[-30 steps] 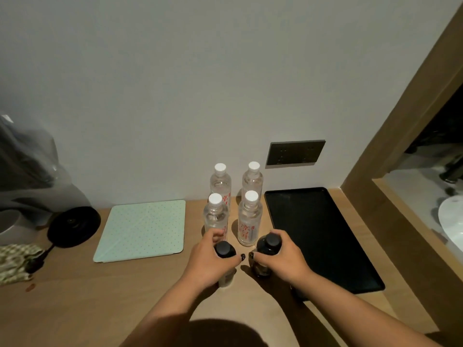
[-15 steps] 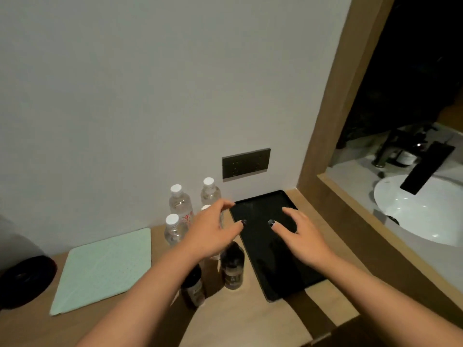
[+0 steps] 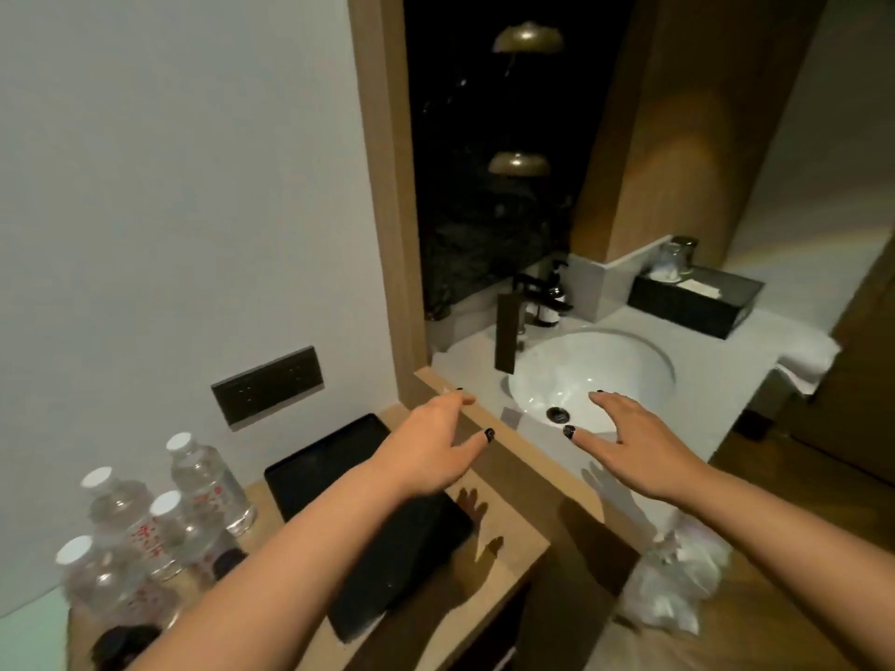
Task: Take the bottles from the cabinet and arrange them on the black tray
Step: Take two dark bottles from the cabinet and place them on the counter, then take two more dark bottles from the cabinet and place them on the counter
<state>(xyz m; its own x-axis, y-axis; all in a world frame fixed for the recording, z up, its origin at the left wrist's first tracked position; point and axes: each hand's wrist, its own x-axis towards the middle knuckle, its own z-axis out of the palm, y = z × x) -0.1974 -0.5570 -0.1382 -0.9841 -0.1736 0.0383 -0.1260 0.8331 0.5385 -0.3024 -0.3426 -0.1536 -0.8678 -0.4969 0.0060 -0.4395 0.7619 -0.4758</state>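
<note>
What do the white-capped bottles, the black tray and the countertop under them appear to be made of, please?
White-capped bottles: clear, thin plastic by the look, since the counter shows through the ribbed walls; caps opaque white.
Black tray: matte black with a raised rim and little shine; plastic or coated metal, I cannot tell which.
Countertop: light wood or wood-look laminate, smooth, faint grain.

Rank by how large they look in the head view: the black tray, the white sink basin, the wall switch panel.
1. Black tray and white sink basin: look alike, and the tray is nearer and partly hidden by an arm.
2. Wall switch panel: clearly smallest.
</note>
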